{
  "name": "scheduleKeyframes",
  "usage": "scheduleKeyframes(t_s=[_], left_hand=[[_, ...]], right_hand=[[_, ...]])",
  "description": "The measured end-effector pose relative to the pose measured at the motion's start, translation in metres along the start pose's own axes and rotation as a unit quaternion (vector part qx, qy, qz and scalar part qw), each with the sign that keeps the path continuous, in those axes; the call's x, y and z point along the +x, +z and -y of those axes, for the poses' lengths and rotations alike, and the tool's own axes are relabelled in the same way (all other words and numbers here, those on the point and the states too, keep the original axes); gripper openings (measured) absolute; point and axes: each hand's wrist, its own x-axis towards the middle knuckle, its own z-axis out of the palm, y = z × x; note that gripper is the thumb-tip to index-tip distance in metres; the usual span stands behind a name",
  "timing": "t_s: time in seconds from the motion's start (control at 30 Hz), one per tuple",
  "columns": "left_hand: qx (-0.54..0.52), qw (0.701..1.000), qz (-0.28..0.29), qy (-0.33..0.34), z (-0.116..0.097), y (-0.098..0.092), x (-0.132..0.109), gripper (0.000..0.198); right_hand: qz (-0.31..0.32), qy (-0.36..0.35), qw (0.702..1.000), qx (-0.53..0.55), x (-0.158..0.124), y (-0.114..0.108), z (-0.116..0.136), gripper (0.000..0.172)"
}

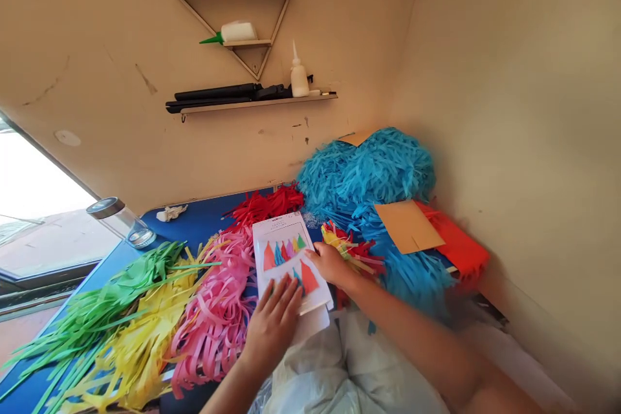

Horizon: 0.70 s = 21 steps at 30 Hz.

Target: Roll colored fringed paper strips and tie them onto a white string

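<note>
A white box (284,233), printed with pictures of coloured tassels, lies tilted in front of me with a pale flap at its near end. My left hand (275,314) rests flat on its lower face, fingers stretched out. At the right edge, my right hand (330,263) grips the box, the thumb on top and the other fingers partly hidden. Beside that hand is a multicoloured paper tassel bundle (356,252). Left of the box spreads pink fringed paper (220,310), and red fringe (272,204) lies behind it.
Yellow fringe (140,343) and green fringe (111,297) cover the table's left side near a glass jar (123,223). A big blue fringe heap (373,171), an orange-tan card (410,226) and red-orange paper (458,246) lie right. A wall shelf (272,102) holds a glue bottle (299,79).
</note>
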Motion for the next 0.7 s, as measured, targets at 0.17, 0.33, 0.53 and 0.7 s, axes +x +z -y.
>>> scheduleKeyframes(t_s=[0.17,0.33,0.53,0.7], left_hand=[[0.052,0.997,-0.019,-0.053,0.032,-0.010,0.017,0.039],[0.058,0.989,-0.043,-0.125,0.030,-0.001,0.026,0.042],[0.036,0.983,-0.018,-0.179,0.028,0.011,0.030,0.043],[-0.034,0.963,0.040,-0.263,0.027,0.016,0.033,0.046]], right_hand=[[-0.087,0.007,0.993,-0.084,0.009,-0.023,-0.018,0.062],[-0.020,0.037,0.965,-0.259,-0.003,0.002,-0.043,0.092],[-0.029,0.013,0.976,-0.215,0.004,-0.007,-0.043,0.071],[-0.107,-0.085,0.988,-0.069,-0.022,-0.081,-0.023,0.075]])
